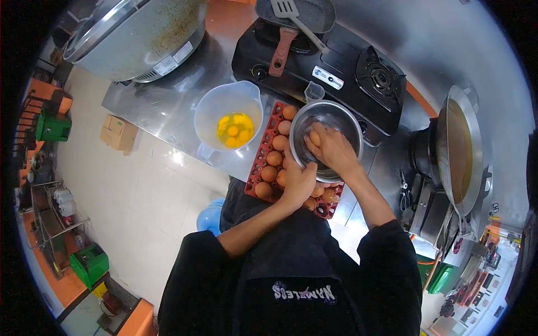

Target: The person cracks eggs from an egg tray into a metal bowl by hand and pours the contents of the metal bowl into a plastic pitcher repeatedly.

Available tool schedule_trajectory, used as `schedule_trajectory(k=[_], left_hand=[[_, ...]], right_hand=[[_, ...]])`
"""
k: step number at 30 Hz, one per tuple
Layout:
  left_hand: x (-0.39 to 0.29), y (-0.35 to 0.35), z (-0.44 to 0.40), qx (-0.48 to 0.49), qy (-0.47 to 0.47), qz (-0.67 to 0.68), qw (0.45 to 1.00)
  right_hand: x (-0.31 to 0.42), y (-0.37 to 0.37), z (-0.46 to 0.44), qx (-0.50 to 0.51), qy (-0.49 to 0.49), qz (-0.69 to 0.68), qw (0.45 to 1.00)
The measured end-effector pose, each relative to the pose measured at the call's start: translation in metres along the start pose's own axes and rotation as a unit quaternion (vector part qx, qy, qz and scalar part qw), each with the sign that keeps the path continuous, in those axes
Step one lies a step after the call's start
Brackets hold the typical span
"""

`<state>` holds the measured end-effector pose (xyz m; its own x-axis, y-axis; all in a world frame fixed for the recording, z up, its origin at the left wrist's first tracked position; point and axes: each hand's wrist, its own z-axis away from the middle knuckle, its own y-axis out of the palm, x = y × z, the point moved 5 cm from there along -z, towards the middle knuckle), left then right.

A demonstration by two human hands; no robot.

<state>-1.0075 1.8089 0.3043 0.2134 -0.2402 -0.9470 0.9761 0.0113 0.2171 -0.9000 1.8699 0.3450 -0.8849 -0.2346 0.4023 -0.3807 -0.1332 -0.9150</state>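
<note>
A metal bowl (353, 126) sits over the right part of a red egg tray (252, 178). My left hand (300, 180) grips the near left rim of the bowl, its thumb over the edge. Inside the bowl, my right hand (335, 150) has its fingers closed around a brown egg (315, 137). Several brown eggs (263, 190) rest in the tray, and cracked shells (329, 195) lie at its near right end. Left of the tray stands a translucent plastic jug (204, 115) with several raw yolks (232, 130) in it.
Behind the bowl is a black gas stove (336, 61) with a square pan (314, 14) and a slotted spatula (302, 25). A small clear cup (314, 91) touches the stove's front. A large wok (465, 151) stands right, a big steel pot (151, 39) at back left.
</note>
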Motion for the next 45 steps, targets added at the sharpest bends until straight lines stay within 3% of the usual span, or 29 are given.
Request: schedule_trajectory(k=[5, 10, 18, 21, 24, 26, 29, 32, 33, 36, 39, 42, 44, 45], left_hand=[[0.005, 0.0, -0.002, 0.003, -0.008, 0.041, 0.999], [0.014, 0.0, -0.002, -0.005, -0.05, 0.085, 0.995], [0.008, -0.001, -0.007, -0.006, -0.007, 0.035, 0.999], [-0.016, 0.003, 0.003, -0.004, -0.138, 0.18, 0.974], [0.022, 0.0, -0.01, 0.012, 0.017, 0.082, 0.996], [0.007, 0.003, -0.008, 0.025, -0.045, 0.134, 0.99], [-0.02, 0.003, -0.004, 0.03, -0.113, 0.181, 0.977], [-0.039, -0.009, -0.01, 0.047, -0.134, 0.164, 0.976], [-0.045, -0.016, -0.014, 0.053, -0.135, 0.15, 0.978], [-0.072, -0.041, -0.018, 0.044, -0.109, 0.133, 0.984], [-0.098, -0.067, -0.018, 0.024, -0.112, 0.105, 0.988], [-0.115, -0.1, -0.02, -0.008, -0.068, 0.072, 0.995], [-0.119, -0.128, -0.027, 0.006, -0.064, 0.07, 0.995], [-0.125, -0.139, -0.028, -0.013, -0.059, 0.05, 0.997]], right_hand=[[0.003, -0.007, -0.003, 0.024, 0.053, -0.009, 0.998], [0.002, -0.018, -0.005, -0.02, 0.026, 0.005, 0.999], [0.014, -0.063, -0.01, -0.009, 0.069, 0.0, 0.998], [0.021, -0.092, -0.011, -0.011, 0.097, 0.011, 0.995], [0.029, -0.12, -0.01, -0.055, 0.082, 0.007, 0.995], [0.035, -0.136, -0.006, -0.106, 0.062, 0.0, 0.992], [0.037, -0.137, -0.002, -0.175, 0.044, -0.053, 0.982], [0.013, -0.088, -0.002, -0.046, 0.012, -0.153, 0.987], [0.001, -0.076, 0.003, -0.093, -0.013, -0.183, 0.979], [-0.017, -0.093, 0.032, -0.13, 0.15, -0.47, 0.86], [-0.041, -0.079, 0.054, -0.153, 0.14, -0.526, 0.825], [-0.053, -0.015, 0.073, -0.114, 0.086, -0.292, 0.946], [-0.017, 0.0, 0.078, -0.072, -0.022, -0.171, 0.982], [-0.01, 0.013, 0.083, -0.043, -0.002, -0.164, 0.985]])
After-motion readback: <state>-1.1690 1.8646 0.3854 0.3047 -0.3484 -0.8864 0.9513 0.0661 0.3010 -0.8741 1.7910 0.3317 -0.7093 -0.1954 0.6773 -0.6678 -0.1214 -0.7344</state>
